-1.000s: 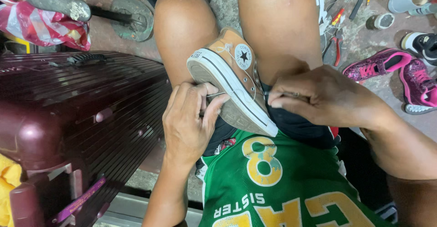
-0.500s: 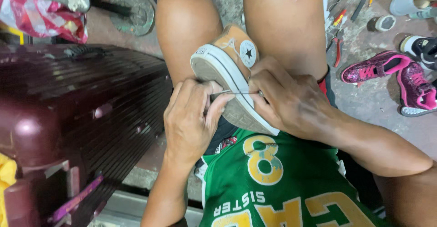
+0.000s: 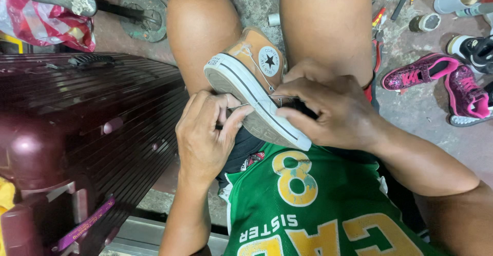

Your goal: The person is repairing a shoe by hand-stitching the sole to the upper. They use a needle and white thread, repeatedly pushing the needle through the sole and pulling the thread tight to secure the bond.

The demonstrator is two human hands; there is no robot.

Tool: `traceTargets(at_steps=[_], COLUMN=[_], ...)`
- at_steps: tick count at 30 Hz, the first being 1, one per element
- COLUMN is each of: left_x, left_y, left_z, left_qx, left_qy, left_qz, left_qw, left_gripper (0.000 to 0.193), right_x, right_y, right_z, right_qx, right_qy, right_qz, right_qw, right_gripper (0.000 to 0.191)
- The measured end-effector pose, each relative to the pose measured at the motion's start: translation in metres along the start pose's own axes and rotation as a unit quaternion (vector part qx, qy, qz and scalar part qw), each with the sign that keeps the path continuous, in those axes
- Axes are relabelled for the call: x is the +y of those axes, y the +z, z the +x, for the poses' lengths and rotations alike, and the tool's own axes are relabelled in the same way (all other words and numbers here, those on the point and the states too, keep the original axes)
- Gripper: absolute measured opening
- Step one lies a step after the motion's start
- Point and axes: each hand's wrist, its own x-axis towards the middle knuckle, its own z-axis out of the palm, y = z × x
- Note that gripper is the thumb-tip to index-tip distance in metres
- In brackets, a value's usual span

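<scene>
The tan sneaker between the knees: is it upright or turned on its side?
On its side. The tan sneaker shows its white sole edge toward the camera, gripped by the left hand and right hand.

Stained concrete floor [image 3: 426,107], ribbed maroon suitcase [image 3: 87,117], pink sneakers [image 3: 441,81]

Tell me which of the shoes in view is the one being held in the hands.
The tan high-top sneaker with the white sole, gripped between the knees by the left hand and right hand. The pink glittery shoes lie untouched on the floor.
</scene>
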Motion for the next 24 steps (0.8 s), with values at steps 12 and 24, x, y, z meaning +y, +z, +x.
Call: traceTargets(at_steps=[12,24], left_x=[0.007,0.010], left_y=[0.001,0.001], left_z=[0.003,0.007], left_qx=[-0.006,-0.013], left_qy=[0.025,0.011], left_qz=[0.014,-0.001], left_qw=[1.000,1.000], left_gripper=[0.027,0.027], right_x=[0.005,0.021], right_y=[0.004,-0.005], right_z=[-0.009,-0.023], right_qx=[-0.054,-0.138], right_qy=[0.055,0.301], right_qz=[-0.031,0.364], right_qw=[0.997,0.871], right_gripper=[0.017,0.021])
